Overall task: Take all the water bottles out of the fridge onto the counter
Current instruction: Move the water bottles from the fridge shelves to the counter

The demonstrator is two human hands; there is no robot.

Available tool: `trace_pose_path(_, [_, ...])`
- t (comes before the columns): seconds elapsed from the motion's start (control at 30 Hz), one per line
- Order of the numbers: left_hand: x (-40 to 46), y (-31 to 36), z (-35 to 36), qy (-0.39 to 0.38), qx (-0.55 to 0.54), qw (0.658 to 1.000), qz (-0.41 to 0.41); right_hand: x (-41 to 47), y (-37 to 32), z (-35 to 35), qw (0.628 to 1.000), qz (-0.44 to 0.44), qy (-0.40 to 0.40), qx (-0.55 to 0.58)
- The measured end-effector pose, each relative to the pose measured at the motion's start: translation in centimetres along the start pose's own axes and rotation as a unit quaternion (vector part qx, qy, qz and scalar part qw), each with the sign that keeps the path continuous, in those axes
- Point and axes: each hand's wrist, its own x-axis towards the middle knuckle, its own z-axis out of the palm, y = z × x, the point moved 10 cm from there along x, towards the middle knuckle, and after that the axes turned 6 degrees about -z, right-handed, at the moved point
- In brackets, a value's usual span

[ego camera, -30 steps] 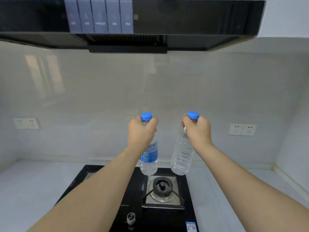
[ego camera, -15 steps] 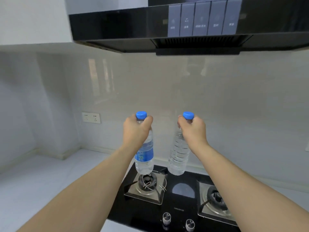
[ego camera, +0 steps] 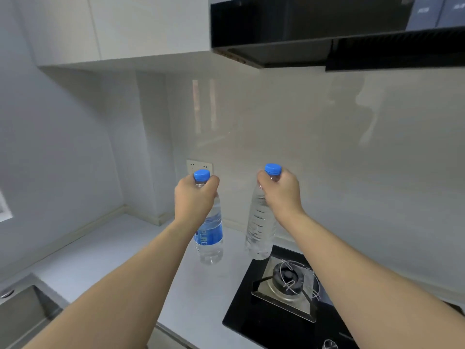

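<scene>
Fingers of the left hand (ego camera: 195,197) curled tightly around the neck of a blue-labelled water bottle (ego camera: 210,235), just under its blue cap (ego camera: 201,175), while the right hand (ego camera: 280,191) gripped the neck of a plain clear bottle (ego camera: 259,230) the same way. Both bottles hung upright and apart from each other, held out above the pale counter (ego camera: 120,253), the clear one over the near edge of a black gas hob (ego camera: 251,321). A steel sink (ego camera: 22,313) sat at lower left, a wall socket (ego camera: 193,165) showed behind the left hand, and a black range hood (ego camera: 302,28) and white cabinets (ego camera: 120,26) hung overhead.
</scene>
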Motion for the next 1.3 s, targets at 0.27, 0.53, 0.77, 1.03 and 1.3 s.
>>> trace_pose_path(0.27, [7.6,-6.9,-6.5,0.051,0.021,0.998,-0.041,2.4,3.8,13.8,0.993,0.026,-0.108,0.049])
trace_pose_path(0.53, [17.1,-10.1,-11.9,0.107,0.039,0.991,-0.068,7.5,6.4,25.9,0.978,0.037,-0.175,0.108])
trace_pose_path(0.77, [22.8,-13.6,-16.5,0.159,0.027,0.983,-0.093,9.7,8.1,35.5,0.964,0.055,-0.228,0.127])
trace_pose_path(1.03, [29.9,-21.1,-22.6,0.144,0.033,0.98,-0.134,9.7,10.1,47.5,0.95,0.087,-0.279,0.111])
trace_pose_path(1.3, [37.2,-28.4,-28.1,0.121,0.024,0.974,-0.188,10.9,12.3,58.8,0.943,0.086,-0.318,0.043])
